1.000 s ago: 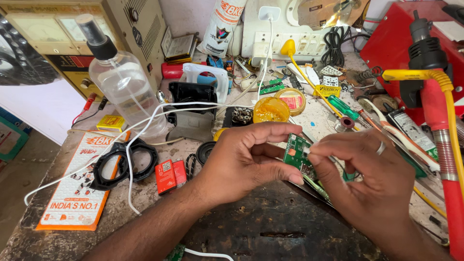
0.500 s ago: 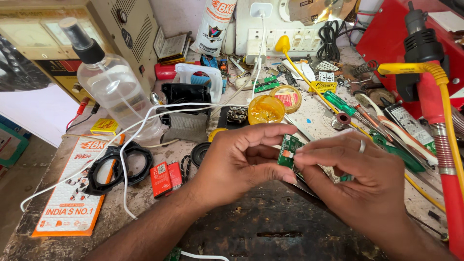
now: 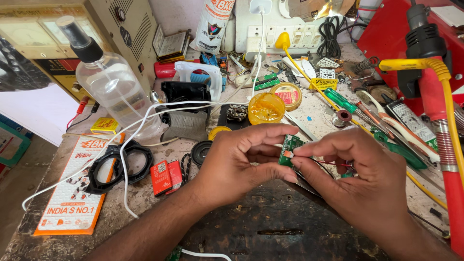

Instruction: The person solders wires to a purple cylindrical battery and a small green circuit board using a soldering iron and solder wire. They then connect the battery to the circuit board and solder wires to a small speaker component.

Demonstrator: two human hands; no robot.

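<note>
**Small green board held between two hands over a crowded repair desk**

At the centre of the frame, the left hand (image 3: 237, 162) and the right hand (image 3: 360, 179) meet over the dark, scarred front of the desk (image 3: 270, 227). Between them sits a small green circuit board (image 3: 288, 147), pinched at its edges: the left grip closes on it with thumb and forefinger from the left, while the right grip presses a fingertip against its near corner. Thin red wires (image 3: 333, 165) trail from the board under the right hand.

At lower left lies a flat rectangular package (image 3: 72, 193) in orange and white, with black rings (image 3: 118, 164) resting on its upper corner. Just right of it sits a small red box (image 3: 166, 176). A small yellow carton (image 3: 105, 125) lies at the foot of a clear spray bottle (image 3: 113, 89) in the upper left. A white pouch with red lettering (image 3: 212, 24) stands at top centre, against the wall. Right of centre, a round yellow tin (image 3: 266, 108) sits beside a round tin with a red-and-yellow label (image 3: 286, 95), and a small yellow rectangular label (image 3: 324, 83) lies further right. A red soldering tool (image 3: 442, 140) runs down the right edge.
</note>
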